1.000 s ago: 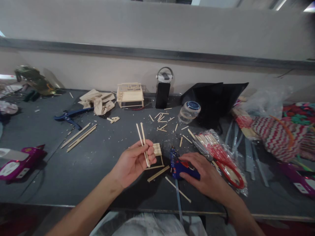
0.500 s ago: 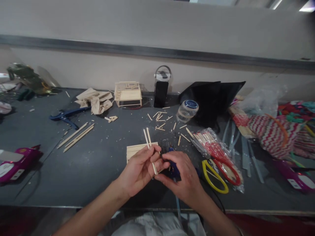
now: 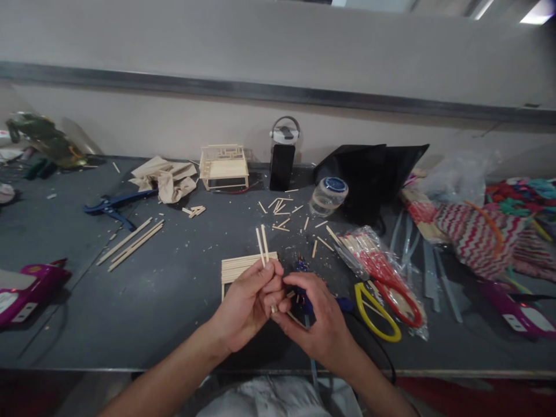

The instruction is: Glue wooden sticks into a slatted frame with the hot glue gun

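Two thin wooden sticks (image 3: 263, 243) stand nearly upright in my left hand (image 3: 241, 304), whose fingers are closed round them. My right hand (image 3: 324, 327) is curved beside it, thumb and forefinger apart near the sticks' lower ends; I see nothing held in it. Behind the left hand lies a small slatted wooden piece (image 3: 237, 266) with legs, partly covered by the fingers. A blue glue gun (image 3: 345, 304) rests on the table beneath the right hand and is mostly hidden by it.
Scissors with a yellow handle (image 3: 393, 336) and a red handle lie right, by bagged sticks (image 3: 365, 249). Behind are a jar (image 3: 328, 200), a phone (image 3: 282, 168) and a stick-built model (image 3: 223, 168). Blue cutters (image 3: 110, 205) and long sticks (image 3: 134, 246) lie left.
My right hand has left the glue gun and come to the left hand. The left hand has moved slightly right with the sticks, now lower. The scissors' yellow handle has come into sight.
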A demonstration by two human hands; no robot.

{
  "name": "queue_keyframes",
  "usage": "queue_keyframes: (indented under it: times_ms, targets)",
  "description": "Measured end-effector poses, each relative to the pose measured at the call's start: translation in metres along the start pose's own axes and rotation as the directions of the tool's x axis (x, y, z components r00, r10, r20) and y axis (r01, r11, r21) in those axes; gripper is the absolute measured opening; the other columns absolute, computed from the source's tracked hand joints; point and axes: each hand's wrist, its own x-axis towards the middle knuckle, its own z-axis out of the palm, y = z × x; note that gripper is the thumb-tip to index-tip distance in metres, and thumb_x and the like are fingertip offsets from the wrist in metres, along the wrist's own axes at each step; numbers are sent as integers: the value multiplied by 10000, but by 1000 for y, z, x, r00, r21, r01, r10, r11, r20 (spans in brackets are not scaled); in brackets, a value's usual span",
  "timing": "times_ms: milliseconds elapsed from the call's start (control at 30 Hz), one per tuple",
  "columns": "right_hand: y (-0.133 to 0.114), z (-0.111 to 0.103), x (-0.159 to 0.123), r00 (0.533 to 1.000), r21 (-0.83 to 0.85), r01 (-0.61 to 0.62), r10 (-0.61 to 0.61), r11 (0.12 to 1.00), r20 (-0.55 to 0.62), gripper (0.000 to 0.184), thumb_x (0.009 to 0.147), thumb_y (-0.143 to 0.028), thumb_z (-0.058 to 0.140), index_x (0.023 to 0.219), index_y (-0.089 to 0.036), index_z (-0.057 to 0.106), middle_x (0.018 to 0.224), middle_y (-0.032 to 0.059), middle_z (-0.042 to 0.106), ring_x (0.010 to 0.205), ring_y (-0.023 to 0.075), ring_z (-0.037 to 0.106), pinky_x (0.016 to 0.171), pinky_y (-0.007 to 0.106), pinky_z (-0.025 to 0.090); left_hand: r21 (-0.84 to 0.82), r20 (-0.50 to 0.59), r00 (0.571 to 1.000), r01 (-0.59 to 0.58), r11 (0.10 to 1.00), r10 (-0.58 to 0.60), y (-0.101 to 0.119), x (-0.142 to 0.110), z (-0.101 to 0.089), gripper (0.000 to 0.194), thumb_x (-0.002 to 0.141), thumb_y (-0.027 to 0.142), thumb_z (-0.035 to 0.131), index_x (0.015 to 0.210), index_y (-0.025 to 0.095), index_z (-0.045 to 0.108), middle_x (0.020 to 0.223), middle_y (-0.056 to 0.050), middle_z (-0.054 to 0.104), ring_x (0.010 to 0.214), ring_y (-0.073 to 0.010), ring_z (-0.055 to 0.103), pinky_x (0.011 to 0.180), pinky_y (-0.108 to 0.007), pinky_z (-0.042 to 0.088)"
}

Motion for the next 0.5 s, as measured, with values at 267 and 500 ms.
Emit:
queue_keyframes:
  times_ms: [267, 500]
  targets:
    - [52, -58, -31, 981, -363, -187, 189, 913, -32, 371, 909, -414, 523, 1212, -206, 474, 1093, 117, 640, 995, 266, 632, 859, 425, 526, 107, 9, 1000, -23, 994, 22, 1, -5, -3, 222, 907, 372, 556, 836, 161, 550, 572, 80, 281, 484, -49, 256, 505, -192, 330]
    - [112, -91, -78, 949, -712, -180, 311, 679, 57, 342, 906, -386, 426, 1122, -152, 549, 1094, 173, 625, 1010, 353, 617, 821, 518, 523, 216, 8, 1000, -4, 976, 3, -1, -7, -11, 291, 889, 441, 563, 800, 165, 551, 556, 84, 261, 479, -57, 253, 497, -213, 349]
